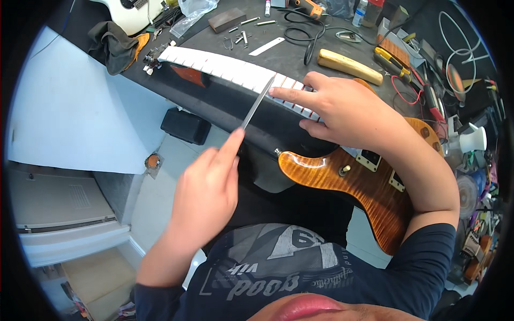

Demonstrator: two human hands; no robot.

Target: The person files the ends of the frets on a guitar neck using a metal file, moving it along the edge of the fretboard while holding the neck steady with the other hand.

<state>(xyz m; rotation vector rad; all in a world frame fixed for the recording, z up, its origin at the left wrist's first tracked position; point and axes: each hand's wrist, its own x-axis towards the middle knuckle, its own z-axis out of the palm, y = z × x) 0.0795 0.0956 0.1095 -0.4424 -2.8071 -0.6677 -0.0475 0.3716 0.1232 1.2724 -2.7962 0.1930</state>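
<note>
An electric guitar [326, 171] with an amber, striped-grain body lies in front of me. Its neck [225, 64] runs to the upper left, the fretboard masked in white tape with thin frets showing between the strips. My left hand [209, 182] is closed on a slim metal file [256, 106], its index finger stretched along the tool. The file's far end rests across the fretboard at a fret. My right hand [342, 109] lies over the neck with fingers apart, its index fingertip on the tape right beside the file's end. Its thumb is at the neck's near edge.
On the dark bench stand a yellow wooden block [350, 67], a flat metal strip [266, 46], a dark block [226, 20] and a coiled black cable [305, 37]. Pliers and other tools crowd the right. A dark cloth [115, 47] hangs at the bench's left edge.
</note>
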